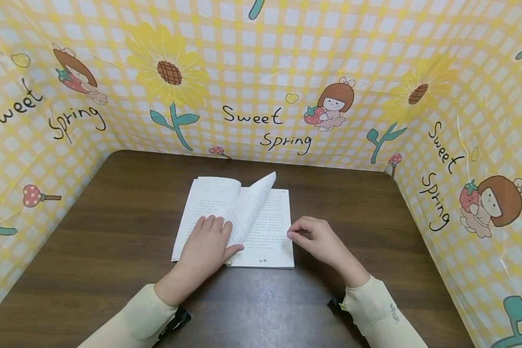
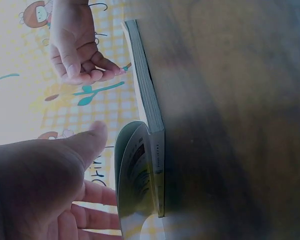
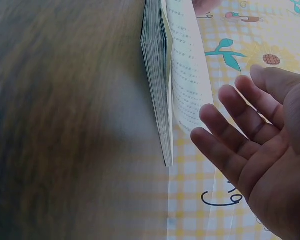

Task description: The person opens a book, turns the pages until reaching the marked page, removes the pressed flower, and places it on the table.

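An open book (image 1: 267, 227) lies on the table with printed text on its pages. One page (image 1: 254, 205) stands partly lifted near the middle, slanting up to the right over the right-hand side. My left hand (image 1: 206, 241) rests on the left-hand page (image 1: 213, 193), fingers extended and thumb pointing toward the lifted page's foot. Just off the book's right edge is my right hand (image 1: 319, 239), its fingers loosely bent and holding nothing. From the right wrist, the fingers of that hand (image 3: 255, 145) appear spread beside the book's thick page block (image 3: 157, 90).
The book sits on a dark brown wooden table (image 1: 113, 212). A yellow checked cloth (image 1: 252, 63) with sunflowers and cartoon figures rises along the back and both sides. Black straps (image 1: 174, 324) show at the pale sleeves (image 1: 135, 314).
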The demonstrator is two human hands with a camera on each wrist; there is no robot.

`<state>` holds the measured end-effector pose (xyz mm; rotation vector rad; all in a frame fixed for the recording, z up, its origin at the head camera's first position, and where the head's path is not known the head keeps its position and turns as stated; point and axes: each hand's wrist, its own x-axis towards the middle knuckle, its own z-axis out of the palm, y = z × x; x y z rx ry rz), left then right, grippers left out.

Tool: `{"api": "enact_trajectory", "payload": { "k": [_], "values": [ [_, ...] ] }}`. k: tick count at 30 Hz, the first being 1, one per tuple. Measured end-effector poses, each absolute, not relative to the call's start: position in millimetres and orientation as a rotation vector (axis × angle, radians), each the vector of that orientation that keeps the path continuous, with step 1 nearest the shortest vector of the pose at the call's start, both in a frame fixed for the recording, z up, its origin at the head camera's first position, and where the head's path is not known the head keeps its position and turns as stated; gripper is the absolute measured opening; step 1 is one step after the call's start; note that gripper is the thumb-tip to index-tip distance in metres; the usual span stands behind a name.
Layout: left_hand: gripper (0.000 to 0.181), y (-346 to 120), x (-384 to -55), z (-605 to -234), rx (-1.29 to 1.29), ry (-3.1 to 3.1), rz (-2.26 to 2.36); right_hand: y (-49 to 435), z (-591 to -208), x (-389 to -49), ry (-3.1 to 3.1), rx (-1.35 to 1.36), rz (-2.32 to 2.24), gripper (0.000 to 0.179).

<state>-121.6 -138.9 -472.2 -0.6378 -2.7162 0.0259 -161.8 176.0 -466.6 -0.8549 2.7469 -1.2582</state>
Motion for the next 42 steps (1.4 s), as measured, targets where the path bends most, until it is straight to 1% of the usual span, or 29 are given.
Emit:
{"api": "enact_trajectory", "payload": {
  "k": [4,7,12,16,20,26,29,33,38,42],
  "values": [
    [0.061,-139.8,-119.9,-471.5,-0.579,-2.734,0.063,175.9,-467.7,-162.8,2.719,-0.882,-1.222,0.005],
    [0.058,-140.3,-119.2,-472.0,-0.546,-2.739,0.091,175.7,-467.7,-162.7,2.699,-0.921,-1.168,0.001],
    [0.055,-140.7,-120.7,-473.1,-0.518,-2.71,0.084,174.8,-466.8,-162.3,2.664,-1.019,-1.075,0.004],
    [0.055,-140.1,-122.5,-471.7,-0.533,-2.714,0.06,173.9,-466.6,-161.9,2.647,-1.059,-1.03,0.003],
    [0.059,-139.0,-124.0,-468.6,-0.614,-2.754,0.059,173.5,-466.7,-161.3,2.643,-1.087,-1.02,0.004],
    [0.043,-136.4,-125.6,-469.9,-0.868,-2.718,0.035,173.1,-470.1,-161.5,2.651,-1.132,-0.987,0.006],
    [0.038,-135.7,-124.6,-470.5,-0.947,-2.725,0.031,172.1,-470.4,-160.7,2.659,-1.142,-0.952,0.007],
    [0.031,-136.2,-122.9,-470.5,-0.946,-2.781,0.057,171.0,-470.6,-159.4,2.677,-1.164,-0.896,0.009],
    [0.027,-137.0,-122.8,-470.9,-0.882,-2.803,0.076,169.7,-470.3,-157.3,2.695,-1.199,-0.851,0.011],
    [0.02,-137.5,-123.0,-471.7,-0.831,-2.766,0.043,168.0,-470.8,-155.2,2.714,-1.218,-0.811,0.015]
  ]
}}
